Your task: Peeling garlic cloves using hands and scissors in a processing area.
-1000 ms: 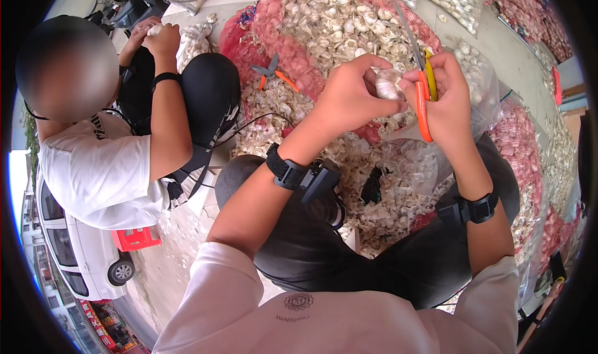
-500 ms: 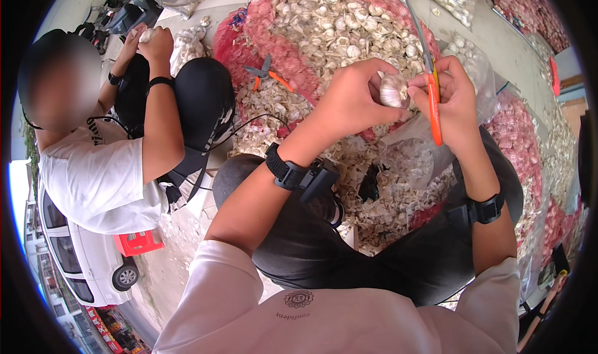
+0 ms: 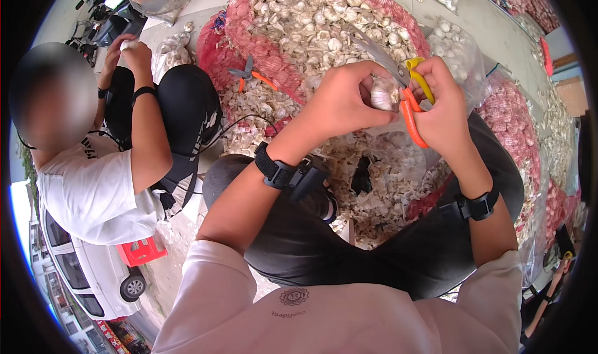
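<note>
A garlic bulb [image 3: 382,97], white with purple streaks, is gripped between the thumb and fingers of my left hand [image 3: 344,99]. My right hand [image 3: 445,108] holds a pair of scissors [image 3: 410,116] with orange and yellow handles, its fingers round them. The blades point up and to the left, slightly apart, beside the bulb; whether they touch it I cannot tell. Beyond my hands a red mesh sack [image 3: 240,27] lies spread with many loose garlic bulbs [image 3: 299,24] on it. Dry garlic skins [image 3: 386,198] are heaped below my hands, between my legs.
To the left a seated person [image 3: 134,130] holds something white in raised hands. Orange-handled pruning shears [image 3: 252,75] lie by the sack. A clear bag of garlic [image 3: 458,49] stands beyond my right hand, with full mesh sacks [image 3: 507,120] further right. A red stool [image 3: 142,252] stands left.
The scissors have turned: their handles are now spread and the blades tilt left beside the bulb. My left hand still holds the bulb. The whole view has shifted slightly.
</note>
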Available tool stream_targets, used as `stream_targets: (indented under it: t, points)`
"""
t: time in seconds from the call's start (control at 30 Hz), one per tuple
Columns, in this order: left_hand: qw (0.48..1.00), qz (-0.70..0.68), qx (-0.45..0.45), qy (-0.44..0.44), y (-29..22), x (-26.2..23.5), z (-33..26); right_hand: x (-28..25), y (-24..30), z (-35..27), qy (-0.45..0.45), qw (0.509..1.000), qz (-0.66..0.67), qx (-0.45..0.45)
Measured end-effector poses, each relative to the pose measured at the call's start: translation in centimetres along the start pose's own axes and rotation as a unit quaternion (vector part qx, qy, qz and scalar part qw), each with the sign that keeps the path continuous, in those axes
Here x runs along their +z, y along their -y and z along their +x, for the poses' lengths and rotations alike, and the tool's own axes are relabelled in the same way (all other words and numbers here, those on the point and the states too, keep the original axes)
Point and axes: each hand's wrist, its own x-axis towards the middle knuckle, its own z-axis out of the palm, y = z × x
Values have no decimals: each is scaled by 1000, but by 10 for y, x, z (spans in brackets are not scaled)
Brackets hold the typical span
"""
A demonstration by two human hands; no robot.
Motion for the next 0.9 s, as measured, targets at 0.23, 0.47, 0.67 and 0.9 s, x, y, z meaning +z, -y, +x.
stream_targets:
  t: [0.23,0.47,0.67,0.9]
  points:
    - [980,-183,-72,39,-8,-8,3,-19,-5,13,-46,980,155,112]
    - [976,-215,16,19,0,-16,6,-26,11,19,-45,969,119,211]
    - [941,-331,59,-20,0,-26,1,-5,9,28,-34,965,159,208]
    - [898,-434,53,-50,-4,-42,-10,19,7,41,-45,983,55,170]
